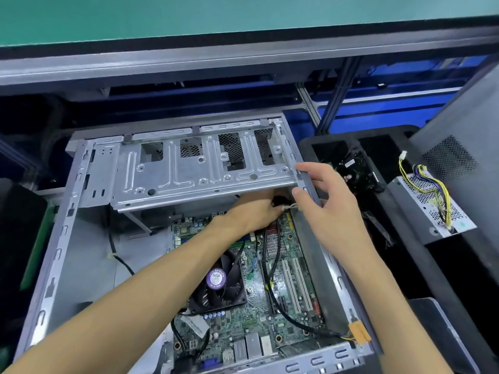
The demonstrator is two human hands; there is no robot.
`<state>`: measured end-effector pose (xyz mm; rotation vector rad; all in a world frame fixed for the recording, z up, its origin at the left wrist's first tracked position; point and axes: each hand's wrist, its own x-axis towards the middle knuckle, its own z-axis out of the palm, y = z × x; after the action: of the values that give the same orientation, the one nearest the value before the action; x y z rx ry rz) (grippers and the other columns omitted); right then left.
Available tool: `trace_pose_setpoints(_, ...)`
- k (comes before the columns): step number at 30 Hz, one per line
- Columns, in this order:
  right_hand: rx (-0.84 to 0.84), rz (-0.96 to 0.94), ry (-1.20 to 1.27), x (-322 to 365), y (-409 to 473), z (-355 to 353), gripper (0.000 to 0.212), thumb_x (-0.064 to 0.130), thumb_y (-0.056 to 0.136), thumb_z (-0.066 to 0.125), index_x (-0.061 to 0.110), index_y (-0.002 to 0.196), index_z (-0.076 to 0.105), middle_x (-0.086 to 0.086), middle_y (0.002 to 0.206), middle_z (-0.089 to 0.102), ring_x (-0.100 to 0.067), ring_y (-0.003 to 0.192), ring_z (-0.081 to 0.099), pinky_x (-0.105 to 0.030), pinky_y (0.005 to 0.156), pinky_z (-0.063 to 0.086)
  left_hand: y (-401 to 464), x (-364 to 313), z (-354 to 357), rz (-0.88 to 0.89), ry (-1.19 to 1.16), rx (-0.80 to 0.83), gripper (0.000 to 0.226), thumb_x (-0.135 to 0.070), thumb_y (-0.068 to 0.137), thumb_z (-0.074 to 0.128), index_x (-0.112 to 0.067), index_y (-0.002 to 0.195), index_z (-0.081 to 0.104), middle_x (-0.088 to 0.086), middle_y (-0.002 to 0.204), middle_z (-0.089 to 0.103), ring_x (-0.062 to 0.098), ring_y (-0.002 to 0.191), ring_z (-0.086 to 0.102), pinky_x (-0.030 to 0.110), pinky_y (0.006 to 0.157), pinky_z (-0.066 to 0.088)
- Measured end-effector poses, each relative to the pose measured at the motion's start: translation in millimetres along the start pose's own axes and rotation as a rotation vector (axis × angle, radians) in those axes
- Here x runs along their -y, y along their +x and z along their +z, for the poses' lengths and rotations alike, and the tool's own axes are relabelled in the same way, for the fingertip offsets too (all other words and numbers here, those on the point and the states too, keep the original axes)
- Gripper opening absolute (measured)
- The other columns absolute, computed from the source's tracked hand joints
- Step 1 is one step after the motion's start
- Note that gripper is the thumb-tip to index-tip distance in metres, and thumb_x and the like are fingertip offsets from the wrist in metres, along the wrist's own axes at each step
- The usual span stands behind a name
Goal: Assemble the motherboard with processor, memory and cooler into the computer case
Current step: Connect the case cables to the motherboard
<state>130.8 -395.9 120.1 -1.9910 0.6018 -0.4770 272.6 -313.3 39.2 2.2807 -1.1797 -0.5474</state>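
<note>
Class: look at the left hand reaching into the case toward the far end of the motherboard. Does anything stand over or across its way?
Yes. The metal drive cage spans the case above the left hand, whose fingertips are hidden beneath it. Black cables run across the motherboard beside the wrist.

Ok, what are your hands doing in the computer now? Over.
Left hand under the drive cage, pinching a small cable connector. Right hand gripping the case's edge. Motherboard in the case, cooler fan mounted.
</note>
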Motion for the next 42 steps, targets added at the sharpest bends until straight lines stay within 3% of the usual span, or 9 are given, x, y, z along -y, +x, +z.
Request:
trace_pose_setpoints(5,-0.004,0.007,-0.002,1,0,0,0.037,0.019,0.095,0.064,0.036,0.128,0.058,0.007,0.124,0.059,0.001,0.113,0.056,-0.019,0.092,0.048,0,1,1,-0.032,-0.037,-0.027,0.034,-0.035,0.095,0.063,-0.023,0.127,0.063,0.003,0.111,0.071,0.022,0.09,0.065,0.025,0.07,0.048)
trace_pose_setpoints(9,-0.008,0.013,0.003,2,-1,0,0.037,0.02,0.095,0.064,0.037,0.128,0.058,0.009,0.124,0.059,0.002,0.114,0.055,-0.027,0.096,0.049,-2,-1,1,0.014,-0.013,-0.037,0.029,-0.029,0.095,0.063,-0.026,0.124,0.066,0.003,0.112,0.072,0.017,0.083,0.061,0.022,0.066,0.043)
trace_pose_setpoints(15,-0.009,0.022,0.002,3,-1,1,0.038,0.021,0.095,0.064,0.037,0.128,0.058,0.01,0.125,0.059,0.0,0.117,0.055,-0.032,0.099,0.049,-2,-4,4,-0.018,0.028,-0.003,0.032,-0.027,0.096,0.056,-0.021,0.127,0.058,0.007,0.112,0.069,0.028,0.094,0.065,0.039,0.081,0.056)
trace_pose_setpoints(22,-0.016,0.025,-0.005,3,-1,1,0.037,0.022,0.095,0.065,0.037,0.128,0.058,0.01,0.124,0.059,-0.001,0.118,0.055,-0.034,0.102,0.048,-4,-1,-1,-0.055,-0.053,-0.011,0.037,-0.026,0.095,0.06,-0.02,0.132,0.059,0.006,0.124,0.068,0.027,0.109,0.064,0.036,0.092,0.053)
trace_pose_setpoints(25,-0.015,0.022,-0.009,3,-1,1,0.036,0.022,0.096,0.064,0.037,0.128,0.058,0.011,0.125,0.057,0.002,0.117,0.053,-0.032,0.101,0.049,-2,-1,-2,-0.088,-0.089,0.015,0.036,-0.026,0.095,0.062,-0.019,0.129,0.06,0.007,0.123,0.069,0.027,0.109,0.064,0.039,0.093,0.053)
trace_pose_setpoints(30,-0.012,0.034,0.002,3,-1,1,0.037,0.022,0.096,0.064,0.037,0.129,0.058,0.012,0.124,0.056,-0.002,0.119,0.053,-0.037,0.103,0.048,-2,-5,-2,-0.071,-0.071,0.004,0.028,-0.026,0.094,0.064,-0.023,0.122,0.067,0.003,0.117,0.071,0.024,0.101,0.066,0.03,0.085,0.053)
trace_pose_setpoints(35,-0.013,0.036,0.012,4,-1,1,0.037,0.022,0.095,0.064,0.037,0.128,0.058,0.013,0.124,0.056,-0.002,0.118,0.054,-0.038,0.102,0.049,2,-9,-5,-0.165,-0.106,0.041,0.024,-0.025,0.093,0.063,-0.024,0.117,0.068,0.004,0.112,0.071,0.025,0.099,0.066,0.038,0.087,0.056)
trace_pose_setpoints(38,-0.009,0.04,0.015,4,-1,1,0.037,0.023,0.096,0.064,0.038,0.128,0.058,0.013,0.123,0.056,-0.002,0.118,0.054,-0.037,0.103,0.049,2,-8,-8,-0.219,-0.16,0.057,0.032,-0.028,0.092,0.063,-0.023,0.124,0.065,0.004,0.118,0.069,0.025,0.106,0.064,0.04,0.093,0.053)
trace_pose_setpoints(42,-0.008,0.04,0.019,4,-2,0,0.036,0.023,0.096,0.064,0.038,0.128,0.057,0.012,0.122,0.056,-0.001,0.116,0.054,-0.033,0.101,0.049,1,-2,-12,-0.192,-0.236,0.08,0.033,-0.03,0.092,0.064,-0.024,0.125,0.065,-0.001,0.125,0.065,0.02,0.119,0.058,0.03,0.101,0.043)
